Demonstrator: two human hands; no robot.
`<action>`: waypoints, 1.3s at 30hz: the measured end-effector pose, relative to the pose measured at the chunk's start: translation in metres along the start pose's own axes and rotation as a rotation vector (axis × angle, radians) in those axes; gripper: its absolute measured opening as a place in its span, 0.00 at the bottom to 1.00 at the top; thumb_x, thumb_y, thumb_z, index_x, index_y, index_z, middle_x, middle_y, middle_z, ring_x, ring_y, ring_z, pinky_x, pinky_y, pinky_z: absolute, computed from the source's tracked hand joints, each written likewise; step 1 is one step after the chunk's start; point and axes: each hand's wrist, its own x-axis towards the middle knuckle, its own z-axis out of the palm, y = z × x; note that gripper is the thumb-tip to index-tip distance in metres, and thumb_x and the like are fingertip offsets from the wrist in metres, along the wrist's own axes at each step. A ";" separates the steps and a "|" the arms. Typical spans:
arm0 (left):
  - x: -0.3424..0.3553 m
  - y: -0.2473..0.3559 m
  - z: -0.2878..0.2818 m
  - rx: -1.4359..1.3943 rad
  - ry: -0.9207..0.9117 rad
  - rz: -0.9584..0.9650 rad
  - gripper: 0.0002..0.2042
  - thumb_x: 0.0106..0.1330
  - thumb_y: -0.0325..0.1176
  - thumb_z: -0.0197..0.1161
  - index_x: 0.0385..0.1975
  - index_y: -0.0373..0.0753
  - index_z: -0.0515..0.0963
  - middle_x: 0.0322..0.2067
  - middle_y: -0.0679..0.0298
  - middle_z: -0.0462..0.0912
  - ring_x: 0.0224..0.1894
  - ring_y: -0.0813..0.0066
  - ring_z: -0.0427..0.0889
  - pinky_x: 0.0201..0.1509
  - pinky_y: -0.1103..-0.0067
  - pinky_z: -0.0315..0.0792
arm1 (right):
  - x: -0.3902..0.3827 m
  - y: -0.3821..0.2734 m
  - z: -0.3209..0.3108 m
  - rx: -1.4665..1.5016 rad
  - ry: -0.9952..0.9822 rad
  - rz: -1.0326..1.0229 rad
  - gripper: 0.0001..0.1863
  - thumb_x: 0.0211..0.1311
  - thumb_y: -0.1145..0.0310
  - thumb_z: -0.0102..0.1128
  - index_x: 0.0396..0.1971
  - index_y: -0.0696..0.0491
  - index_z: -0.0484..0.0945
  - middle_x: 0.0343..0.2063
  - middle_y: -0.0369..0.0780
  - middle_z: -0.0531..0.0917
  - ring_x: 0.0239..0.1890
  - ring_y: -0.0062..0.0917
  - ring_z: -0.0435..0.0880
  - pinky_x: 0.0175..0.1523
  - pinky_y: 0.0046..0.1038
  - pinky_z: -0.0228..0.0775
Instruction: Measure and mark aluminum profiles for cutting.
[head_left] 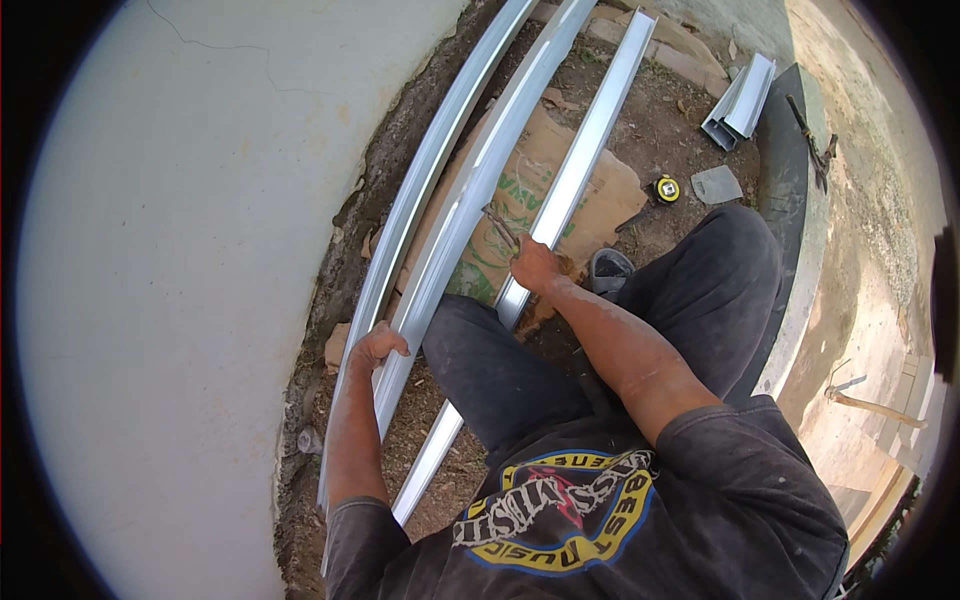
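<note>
My left hand [383, 348] grips a long silver metal channel [468, 210] that runs away from me beside a similar outer channel [428, 175]. My right hand [535, 265] is closed on a metal hand tool [503, 228], apparently pliers, whose tip meets the edge of the middle channel. A third channel [590, 135] lies to the right, passing beneath that hand and my bent leg. Under the channels is a flattened printed cardboard sheet [600, 205] on bare soil.
A white wall [180, 280] stands along the left. At upper right lie short channel pieces [738, 102], a yellow-black tape measure [666, 190] and a pale square piece [716, 185]. A raised edge [800, 300] borders the right, with sticks [815, 145] on it.
</note>
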 end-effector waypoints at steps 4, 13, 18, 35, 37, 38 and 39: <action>-0.013 0.046 0.022 0.054 0.052 -0.038 0.31 0.32 0.35 0.68 0.42 0.30 0.69 0.26 0.62 0.68 0.20 0.73 0.63 0.20 0.73 0.60 | 0.001 -0.006 -0.004 -0.026 0.042 0.130 0.23 0.61 0.69 0.51 0.56 0.61 0.65 0.52 0.58 0.74 0.59 0.52 0.72 0.62 0.52 0.63; -0.045 0.071 0.029 0.184 0.096 -0.068 0.31 0.34 0.38 0.67 0.41 0.25 0.72 0.29 0.58 0.73 0.27 0.69 0.70 0.25 0.72 0.65 | 0.008 -0.029 -0.012 0.067 0.054 0.251 0.26 0.66 0.65 0.48 0.60 0.61 0.61 0.54 0.60 0.70 0.60 0.55 0.71 0.63 0.51 0.63; -0.045 0.069 0.029 0.188 0.100 -0.039 0.28 0.33 0.37 0.67 0.37 0.25 0.74 0.26 0.60 0.73 0.25 0.70 0.70 0.26 0.72 0.65 | 0.013 -0.025 -0.003 0.103 0.103 0.255 0.25 0.66 0.65 0.51 0.59 0.62 0.61 0.54 0.60 0.69 0.59 0.56 0.71 0.63 0.50 0.64; -0.014 0.039 0.011 0.009 -0.039 -0.029 0.39 0.30 0.33 0.67 0.50 0.22 0.69 0.36 0.53 0.75 0.36 0.62 0.74 0.40 0.69 0.70 | 0.013 -0.008 -0.016 -0.153 0.273 0.142 0.23 0.60 0.67 0.52 0.54 0.62 0.69 0.45 0.58 0.80 0.52 0.52 0.78 0.60 0.46 0.68; -0.018 0.038 0.011 -0.006 0.027 0.001 0.37 0.31 0.33 0.67 0.48 0.23 0.70 0.32 0.54 0.75 0.31 0.64 0.74 0.36 0.70 0.70 | 0.011 -0.017 -0.018 -0.076 0.194 0.207 0.25 0.62 0.66 0.50 0.58 0.61 0.65 0.50 0.58 0.77 0.57 0.51 0.74 0.63 0.52 0.61; -0.019 0.038 0.008 0.021 0.004 -0.016 0.35 0.32 0.34 0.67 0.46 0.24 0.71 0.30 0.56 0.75 0.27 0.67 0.72 0.31 0.71 0.68 | 0.010 -0.022 -0.018 0.002 0.113 0.271 0.28 0.64 0.66 0.48 0.63 0.59 0.62 0.54 0.57 0.74 0.62 0.50 0.70 0.66 0.57 0.53; -0.020 0.044 0.010 0.052 -0.024 -0.028 0.33 0.32 0.34 0.68 0.44 0.24 0.72 0.28 0.58 0.74 0.23 0.70 0.70 0.25 0.72 0.66 | 0.010 -0.017 -0.016 0.001 0.117 0.275 0.28 0.64 0.66 0.48 0.63 0.59 0.62 0.54 0.57 0.74 0.62 0.50 0.70 0.66 0.57 0.53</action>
